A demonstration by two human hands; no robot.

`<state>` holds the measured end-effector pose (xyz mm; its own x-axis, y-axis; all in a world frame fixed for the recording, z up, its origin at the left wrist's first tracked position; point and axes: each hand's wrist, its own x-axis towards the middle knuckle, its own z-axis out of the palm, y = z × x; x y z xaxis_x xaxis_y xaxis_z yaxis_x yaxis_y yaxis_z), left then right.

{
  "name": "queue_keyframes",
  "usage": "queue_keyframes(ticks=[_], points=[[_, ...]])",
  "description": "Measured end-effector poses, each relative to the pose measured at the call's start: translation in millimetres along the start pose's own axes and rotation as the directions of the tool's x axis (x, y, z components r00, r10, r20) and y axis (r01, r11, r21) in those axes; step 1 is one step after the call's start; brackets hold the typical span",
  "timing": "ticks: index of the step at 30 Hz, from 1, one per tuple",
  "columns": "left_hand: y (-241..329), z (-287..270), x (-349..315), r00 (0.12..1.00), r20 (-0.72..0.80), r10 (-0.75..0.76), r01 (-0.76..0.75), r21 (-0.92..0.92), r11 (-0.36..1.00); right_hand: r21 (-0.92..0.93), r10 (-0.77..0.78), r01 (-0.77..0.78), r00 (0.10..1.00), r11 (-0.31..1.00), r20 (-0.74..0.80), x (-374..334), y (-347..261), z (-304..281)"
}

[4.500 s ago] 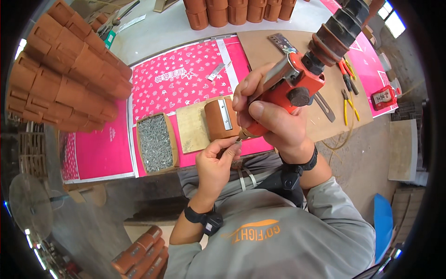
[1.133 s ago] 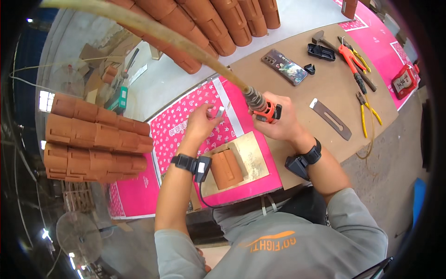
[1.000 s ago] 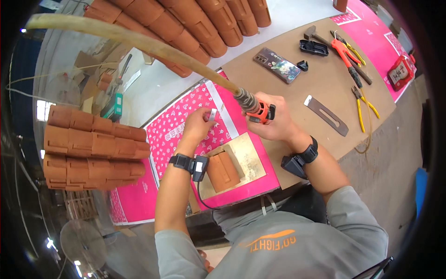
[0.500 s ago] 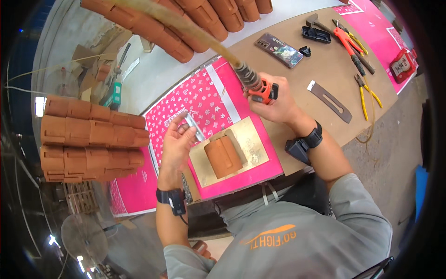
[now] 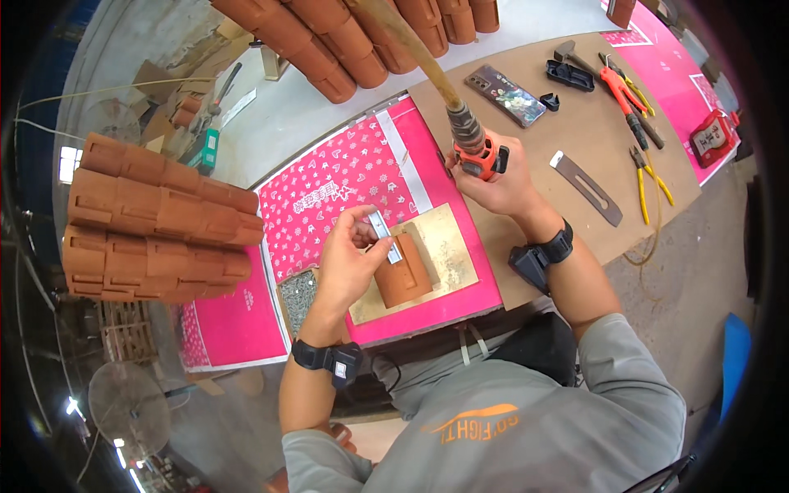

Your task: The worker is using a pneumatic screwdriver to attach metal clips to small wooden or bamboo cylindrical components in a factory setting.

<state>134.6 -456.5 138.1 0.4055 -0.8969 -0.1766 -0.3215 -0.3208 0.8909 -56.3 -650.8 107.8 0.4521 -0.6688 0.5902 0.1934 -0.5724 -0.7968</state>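
My left hand (image 5: 348,261) pinches a short silver metal strip (image 5: 385,238) between thumb and fingers. The strip lies along the top left of a terracotta-brown, rounded block (image 5: 407,278), which sits on a pale wooden board (image 5: 454,246) on the pink bench cover. My right hand (image 5: 508,186) is wrapped round a red and grey power driver (image 5: 470,141), to the right of and beyond the block. A yellowish hose or rod (image 5: 415,53) runs from the driver to the top edge; its tip is hidden.
Left of the board is a tray of small screws (image 5: 299,297). Stacked terracotta pieces stand at left (image 5: 160,218) and far back (image 5: 316,49). On brown cardboard at right lie a phone (image 5: 505,94), a slotted metal blade (image 5: 585,189), yellow-handled pliers (image 5: 643,185) and a hammer (image 5: 567,53).
My left hand has brought the metal strip rightward and down onto the block. My right hand has moved slightly right with the driver. The screw tray shows more fully now.
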Motion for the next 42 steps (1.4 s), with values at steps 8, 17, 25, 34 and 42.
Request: queue_keyframes(ticks=[8, 17, 25, 34, 42], points=[[1.7, 0.1, 1.8, 0.985, 0.099, -0.141, 0.142, -0.001, 0.990, -0.021, 0.006, -0.006, 1.000, 1.000, 0.012, -0.2, -1.5, -1.0], [9.7, 10.0, -25.5, 0.993, 0.056, -0.104, 0.100, 0.079, 0.992, 0.010, 0.028, -0.028, 0.999, 1.000, 0.029, -0.3, -0.2, -1.5], [0.5, 13.7, -10.1, 0.999, 0.025, -0.047, 0.046, 0.025, 0.999, 0.029, 0.030, -0.031, 0.999, 0.999, 0.033, -0.8, -1.6, 0.8], [-1.4, 14.4, -33.9, 0.999, 0.046, -0.001, -0.012, 0.284, 0.959, 0.037, 0.041, -0.042, 0.999, 0.998, 0.028, -1.5, -1.7, 0.1], [7.0, 27.5, -56.4, 0.970, 0.013, 0.242, -0.218, 0.483, 0.848, 0.183, 0.170, -0.173, 0.985, 0.968, 0.033, -7.3, -3.5, 0.4]])
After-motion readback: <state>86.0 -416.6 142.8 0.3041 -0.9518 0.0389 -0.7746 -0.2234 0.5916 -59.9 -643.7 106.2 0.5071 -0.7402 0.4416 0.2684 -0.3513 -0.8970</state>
